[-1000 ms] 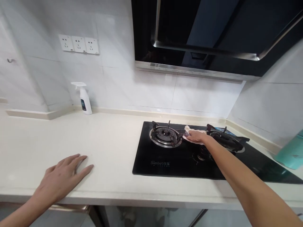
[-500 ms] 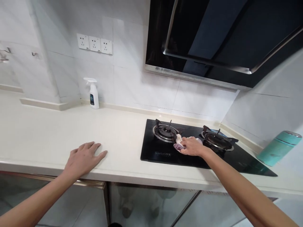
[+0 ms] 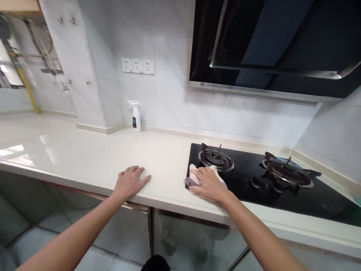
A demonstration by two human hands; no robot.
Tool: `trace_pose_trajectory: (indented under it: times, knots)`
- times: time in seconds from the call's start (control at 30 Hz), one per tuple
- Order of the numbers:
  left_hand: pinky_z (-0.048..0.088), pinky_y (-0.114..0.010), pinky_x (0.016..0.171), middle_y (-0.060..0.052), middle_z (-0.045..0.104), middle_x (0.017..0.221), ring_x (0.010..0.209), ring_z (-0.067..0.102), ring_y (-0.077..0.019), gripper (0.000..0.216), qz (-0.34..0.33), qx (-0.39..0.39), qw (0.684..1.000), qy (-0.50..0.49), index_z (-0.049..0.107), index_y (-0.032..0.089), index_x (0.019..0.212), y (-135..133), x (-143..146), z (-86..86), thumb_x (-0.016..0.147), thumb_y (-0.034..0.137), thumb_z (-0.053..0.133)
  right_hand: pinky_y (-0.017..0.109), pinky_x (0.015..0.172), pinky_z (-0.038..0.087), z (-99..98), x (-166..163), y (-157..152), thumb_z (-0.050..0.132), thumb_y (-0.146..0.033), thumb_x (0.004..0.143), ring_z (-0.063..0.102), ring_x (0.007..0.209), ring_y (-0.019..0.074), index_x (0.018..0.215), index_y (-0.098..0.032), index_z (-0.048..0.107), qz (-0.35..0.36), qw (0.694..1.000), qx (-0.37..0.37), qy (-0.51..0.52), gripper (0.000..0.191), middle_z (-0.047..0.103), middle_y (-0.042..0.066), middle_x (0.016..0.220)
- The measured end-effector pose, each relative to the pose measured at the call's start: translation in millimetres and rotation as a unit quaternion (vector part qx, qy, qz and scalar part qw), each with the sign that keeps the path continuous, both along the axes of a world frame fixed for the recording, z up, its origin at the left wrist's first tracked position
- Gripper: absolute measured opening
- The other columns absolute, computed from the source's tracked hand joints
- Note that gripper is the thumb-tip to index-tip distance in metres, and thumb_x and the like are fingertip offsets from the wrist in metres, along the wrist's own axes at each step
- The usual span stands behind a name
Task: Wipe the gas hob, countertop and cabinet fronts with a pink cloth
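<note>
The cloth (image 3: pixel 193 182) runs left to right — bunched under right-hand fingers (image 3: pixel 201 174).

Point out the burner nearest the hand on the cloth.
The left burner, just behind the right hand and the cloth. The right burner sits farther off, past the control knobs.

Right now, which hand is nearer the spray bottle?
Left. Left hand lies on the counter in front of the bottle; right hand is farther right, on the cloth.
</note>
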State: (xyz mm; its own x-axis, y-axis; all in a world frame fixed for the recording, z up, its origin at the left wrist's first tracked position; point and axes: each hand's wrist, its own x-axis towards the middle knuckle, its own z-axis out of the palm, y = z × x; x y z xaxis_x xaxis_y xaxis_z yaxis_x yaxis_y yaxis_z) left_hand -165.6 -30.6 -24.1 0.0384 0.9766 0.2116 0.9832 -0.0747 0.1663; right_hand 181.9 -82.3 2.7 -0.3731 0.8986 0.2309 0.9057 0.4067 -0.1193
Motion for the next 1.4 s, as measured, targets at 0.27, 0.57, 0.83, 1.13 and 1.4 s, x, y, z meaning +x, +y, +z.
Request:
trace_pose_trajectory:
  times: [0.27, 0.57, 0.83, 1.13, 1.4]
  knots:
    - [0.033, -0.055, 0.120, -0.013, 0.051, 0.159, 0.149, 0.043, -0.0333, 0.068, 0.011, -0.011, 1.000, 0.007, 0.061, 0.023, 0.143, -2.1, -2.6, 3.2, 0.094, 0.063, 0.034, 0.045, 0.115, 0.030, -11.4, 5.6, -4.2, 0.058, -0.059, 0.092, 0.043, 0.142, 0.0334, 0.149, -0.023, 0.054, -0.057, 0.994, -0.042, 0.082, 0.068, 0.051, 0.013, 0.155]
    - [0.035, -0.058, 0.120, -0.015, 0.052, 0.159, 0.148, 0.044, -0.0356, 0.071, 0.002, 0.004, 1.000, 0.012, 0.061, 0.021, 0.143, 3.7, -5.7, -1.1, 0.093, 0.063, 0.033, 0.040, 0.107, 0.037, -29.0, 126.7, -35.0, 0.051, -0.058, 0.096, 0.055, 0.129, 0.0325, 0.140, -0.017, 0.059, -0.232, 0.971, 0.028, 0.051, 0.060, 0.064, 0.015, 0.135]
    - [0.034, -0.060, 0.120, -0.016, 0.049, 0.161, 0.149, 0.043, -0.0378, 0.073, 0.003, -0.011, 1.000, 0.009, 0.059, 0.021, 0.146, 9.2, -7.7, 0.2, 0.094, 0.066, 0.034, 0.040, 0.106, 0.038, -4.8, 116.7, 7.5, 0.056, -0.060, 0.093, 0.054, 0.131, 0.0330, 0.143, -0.015, 0.054, -0.261, 0.959, -0.038, 0.106, 0.068, 0.061, 0.018, 0.142]
    - [0.034, -0.061, 0.119, -0.013, 0.046, 0.163, 0.151, 0.040, -0.0347, 0.073, -0.011, -0.018, 0.999, 0.039, 0.055, 0.023, 0.149, 14.8, -15.2, -3.0, 0.097, 0.067, 0.027, 0.032, 0.090, 0.043, -31.3, 157.9, -89.3, 0.060, -0.040, 0.088, 0.064, 0.104, 0.0245, 0.115, -0.023, 0.067, -0.217, 0.968, 0.074, 0.103, 0.033, 0.073, 0.007, 0.113]
    - [0.033, -0.062, 0.120, -0.012, 0.047, 0.163, 0.151, 0.040, -0.0342, 0.073, -0.009, -0.016, 0.999, 0.032, 0.056, 0.024, 0.149, 20.6, -18.7, -6.2, 0.096, 0.067, 0.030, 0.049, 0.104, 0.044, -61.0, 282.6, -120.1, 0.052, -0.056, 0.091, 0.059, 0.123, 0.0341, 0.122, -0.023, 0.067, -0.399, 0.907, 0.137, 0.002, 0.048, 0.068, 0.015, 0.129]
